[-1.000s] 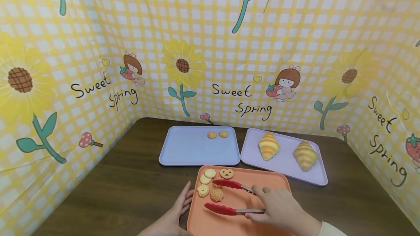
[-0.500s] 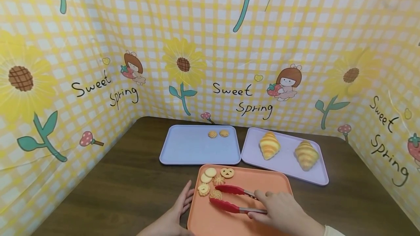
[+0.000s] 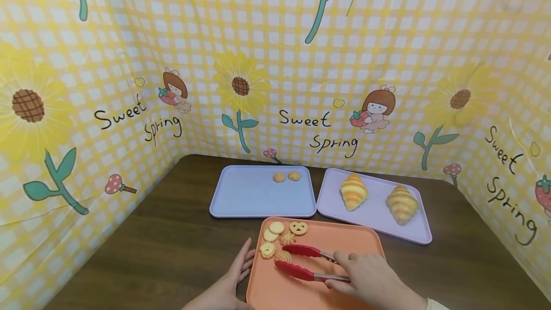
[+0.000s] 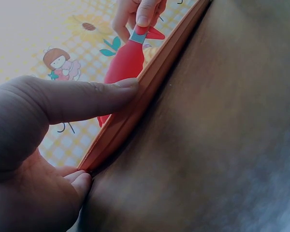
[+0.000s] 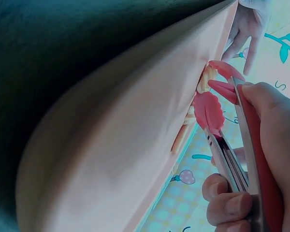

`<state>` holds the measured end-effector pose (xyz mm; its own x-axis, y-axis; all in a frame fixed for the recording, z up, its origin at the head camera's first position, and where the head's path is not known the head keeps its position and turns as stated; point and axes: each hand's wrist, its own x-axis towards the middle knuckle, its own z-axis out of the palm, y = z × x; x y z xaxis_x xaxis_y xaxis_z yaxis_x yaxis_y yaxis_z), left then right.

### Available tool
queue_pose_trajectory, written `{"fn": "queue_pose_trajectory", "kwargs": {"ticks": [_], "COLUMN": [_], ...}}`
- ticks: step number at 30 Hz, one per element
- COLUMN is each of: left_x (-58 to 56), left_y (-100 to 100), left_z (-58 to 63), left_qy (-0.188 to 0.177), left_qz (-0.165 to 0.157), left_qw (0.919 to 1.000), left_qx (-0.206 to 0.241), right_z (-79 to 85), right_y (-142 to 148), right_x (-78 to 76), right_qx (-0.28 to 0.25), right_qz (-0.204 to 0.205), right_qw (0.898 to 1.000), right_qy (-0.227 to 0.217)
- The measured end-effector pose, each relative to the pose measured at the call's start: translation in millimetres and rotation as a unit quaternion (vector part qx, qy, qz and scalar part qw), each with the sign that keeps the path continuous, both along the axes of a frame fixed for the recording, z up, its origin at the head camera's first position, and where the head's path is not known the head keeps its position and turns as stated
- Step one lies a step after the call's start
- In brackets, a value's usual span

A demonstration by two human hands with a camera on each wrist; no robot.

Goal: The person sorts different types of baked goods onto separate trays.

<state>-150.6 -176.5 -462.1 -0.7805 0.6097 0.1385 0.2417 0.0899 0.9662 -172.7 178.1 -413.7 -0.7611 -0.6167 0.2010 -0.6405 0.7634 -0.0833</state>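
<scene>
My right hand (image 3: 366, 271) grips a pair of tongs (image 3: 331, 256) with red tips. The tips reach either side of a swirl cookie (image 3: 284, 255) lying on the orange tray (image 3: 327, 295). In the right wrist view the fingers and thumb wrap the tongs' handles. My left hand (image 3: 230, 281) rests along the tray's left edge, its fingers nearly straight in the head view; in the left wrist view the thumb lies over the rim. Beside the swirl cookie are a ring cookie (image 3: 268, 250), a star-shaped cookie (image 3: 288, 238), a pretzel cookie (image 3: 298, 228) and two plain round cookies (image 3: 276, 227).
Behind the orange tray stands a blue tray (image 3: 245, 193) with two small cookies (image 3: 286, 176). To its right, a lilac tray (image 3: 379, 221) bears two striped croissants (image 3: 354, 192). The dark wooden table (image 3: 142, 252) ends at a yellow checked cloth (image 3: 258, 27).
The tongs have moved slightly right and their tips have drawn closer together around the swirl cookie, uncovering the star-shaped one. My left hand has stayed at the tray's edge.
</scene>
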Motion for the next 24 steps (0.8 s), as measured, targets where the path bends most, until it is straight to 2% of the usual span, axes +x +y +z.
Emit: {"fn": "queue_pose_trajectory", "kwargs": {"ticks": [9, 16, 24], "left_x": [0.6, 0.8, -0.6], "left_y": [0.2, -0.8, -0.4], "left_z": [0.6, 0.3, -1.9], "left_qy": [0.0, 0.005, 0.014], "left_qz": [-0.003, -0.002, -0.002], "left_qw": [1.0, 1.0, 0.9999], "left_qx": [0.006, 0.001, 0.0], "right_z": [3.6, 9.5, 15.1], "right_y": [0.4, -2.3, -12.9], "right_x": [0.8, -3.7, -23.2], "right_qx": [-0.004, -0.01, -0.027], "right_qz": [-0.01, -0.009, 0.0], "right_qw": [1.0, 0.998, 0.991], "right_qy": [0.005, 0.063, 0.133]}}
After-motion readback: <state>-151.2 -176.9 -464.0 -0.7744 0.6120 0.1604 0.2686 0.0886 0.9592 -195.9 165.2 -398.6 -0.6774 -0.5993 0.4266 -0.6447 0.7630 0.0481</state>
